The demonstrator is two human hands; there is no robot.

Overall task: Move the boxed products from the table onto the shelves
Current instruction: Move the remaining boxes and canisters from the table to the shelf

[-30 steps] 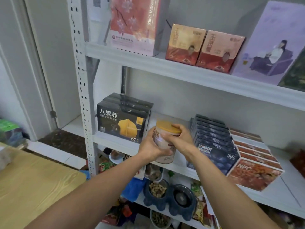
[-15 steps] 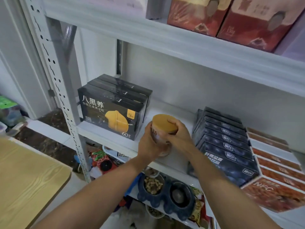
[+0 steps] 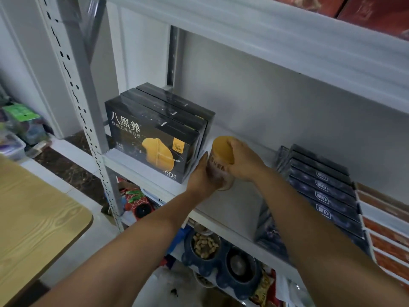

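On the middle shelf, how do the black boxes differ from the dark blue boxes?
The black boxes stand upright, three deep; the dark blue boxes lean in a longer row. The black boxes are thicker and bear a yellow picture; the dark blue boxes are slim with small white labels. Both sit on the same shelf.

Yellow-lidded jar (image 3: pixel 218 161) — on the middle shelf (image 3: pixel 232 207)

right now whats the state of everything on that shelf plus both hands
jar, lid on, low over the shelf, contact unclear
left hand, grips the jar's side
right hand, grips the jar at its lid
black boxes, closed, upright, three in a row
blue boxes, closed, leaning in a row
double bowl, one side filled, below
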